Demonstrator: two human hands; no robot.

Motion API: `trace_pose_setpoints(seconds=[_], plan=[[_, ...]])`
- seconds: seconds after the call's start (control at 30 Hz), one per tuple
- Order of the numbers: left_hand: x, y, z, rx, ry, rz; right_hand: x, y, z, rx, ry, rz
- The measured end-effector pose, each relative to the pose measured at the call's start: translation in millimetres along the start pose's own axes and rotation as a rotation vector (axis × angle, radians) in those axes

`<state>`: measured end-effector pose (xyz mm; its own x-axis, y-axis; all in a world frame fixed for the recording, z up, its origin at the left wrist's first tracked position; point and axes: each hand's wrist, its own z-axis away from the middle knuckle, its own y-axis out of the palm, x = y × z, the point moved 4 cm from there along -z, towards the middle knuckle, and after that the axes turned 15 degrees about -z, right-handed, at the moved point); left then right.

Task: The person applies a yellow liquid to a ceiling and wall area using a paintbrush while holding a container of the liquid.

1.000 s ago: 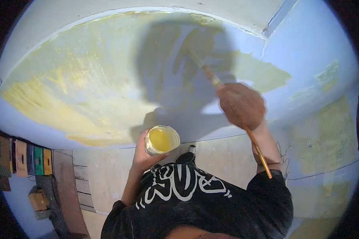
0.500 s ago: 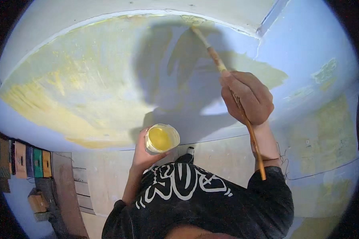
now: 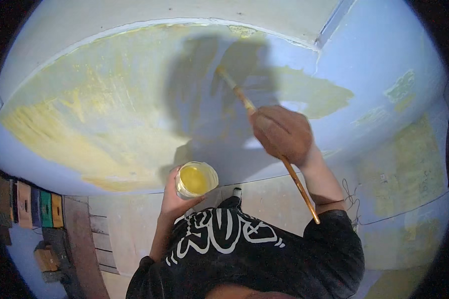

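Observation:
A long wooden paintbrush (image 3: 244,101) is gripped in my right hand (image 3: 283,133), its handle sticking out below toward my forearm. The bristle tip meets the wall (image 3: 194,119) inside the dark shadow cast there; whether it presses on the surface is hard to tell. Lower down, my left hand (image 3: 172,199) is wrapped round a clear plastic cup (image 3: 211,180) of yellow paint (image 3: 195,179), tilted a little so that its opening shows. Yellow and olive strokes cover much of the pale blue wall, with blue showing between them in the shadow.
A white ceiling (image 3: 134,11) borders the wall's top, with a corner at the upper right. Colored boxes (image 3: 40,207) stand at the lower left above a brown carton (image 3: 46,260). A thin dark cable (image 3: 352,197) hangs at the right, near patchy painted wall.
My right hand has moved down and left, taking the brush tip from the wall's top edge into the middle of the shadow. The cup has shifted slightly left and down in view.

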<state>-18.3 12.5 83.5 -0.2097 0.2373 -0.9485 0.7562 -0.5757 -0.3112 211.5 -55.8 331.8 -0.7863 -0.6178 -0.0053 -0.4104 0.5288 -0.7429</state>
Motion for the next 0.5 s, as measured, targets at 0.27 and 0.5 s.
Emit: trace_pose_setpoints(seconds=[0.27,0.5], plan=[[13,-6,12,-0.025,0.03,0.013,3,-20,-13,-0.235,0.003,0.141],[-1,-11,17,0.007,0.01,0.051,3,-34,-20,-0.354,0.084,0.083]])
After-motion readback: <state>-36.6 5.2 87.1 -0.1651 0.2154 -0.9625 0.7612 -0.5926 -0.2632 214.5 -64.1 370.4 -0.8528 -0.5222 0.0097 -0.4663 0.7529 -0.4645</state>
